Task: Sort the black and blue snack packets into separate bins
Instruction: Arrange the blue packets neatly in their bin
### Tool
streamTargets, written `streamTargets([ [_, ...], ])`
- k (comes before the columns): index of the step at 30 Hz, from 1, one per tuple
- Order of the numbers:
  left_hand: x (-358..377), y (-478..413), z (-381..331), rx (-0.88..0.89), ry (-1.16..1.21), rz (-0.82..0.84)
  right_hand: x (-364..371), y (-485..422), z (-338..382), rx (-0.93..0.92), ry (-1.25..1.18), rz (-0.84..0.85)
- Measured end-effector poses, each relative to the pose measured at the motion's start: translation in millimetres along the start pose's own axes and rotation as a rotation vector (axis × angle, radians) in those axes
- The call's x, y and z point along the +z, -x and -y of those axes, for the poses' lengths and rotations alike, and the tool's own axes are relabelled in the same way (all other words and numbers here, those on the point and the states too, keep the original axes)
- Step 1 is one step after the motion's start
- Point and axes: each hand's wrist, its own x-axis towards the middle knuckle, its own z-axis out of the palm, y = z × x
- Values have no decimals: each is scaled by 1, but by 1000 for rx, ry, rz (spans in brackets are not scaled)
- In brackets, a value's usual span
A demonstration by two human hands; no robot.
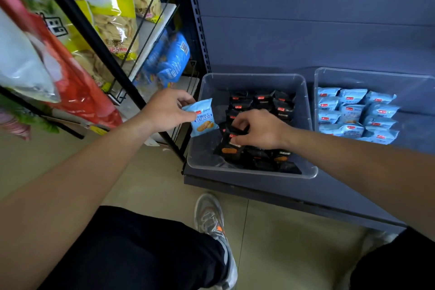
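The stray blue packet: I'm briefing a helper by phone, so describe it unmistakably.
Find the left clear bin, full of black packets. At its left rim the left hand pinches the blue packet, biscuits pictured on it. Nothing else at that bin is blue.

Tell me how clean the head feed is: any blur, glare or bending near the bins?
Head view: left bin and right bin sharp; black packets merge, dim; bags at upper left blurred, close to the lens; rack bar bows from the wide angle.

A shop: wire rack [150, 37] of bagged snacks [113, 14] beside slotted metal shelving [200, 37]
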Motion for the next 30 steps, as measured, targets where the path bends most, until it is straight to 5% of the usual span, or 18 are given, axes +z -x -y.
streamTargets([
  [5, 3, -6, 4, 0, 25, 1, 22, -13, -13, 67, 273, 119],
  [11, 9, -16, -3, 27, 60, -22, 17, -12, -31, 75, 253, 177],
  [18, 26, -24, -43, 123, 88, 11, -38, 3, -17, -17, -36, -225],
  [30, 69, -43, -139, 277, 268, 61, -125, 79, -61, 103, -49, -424],
])
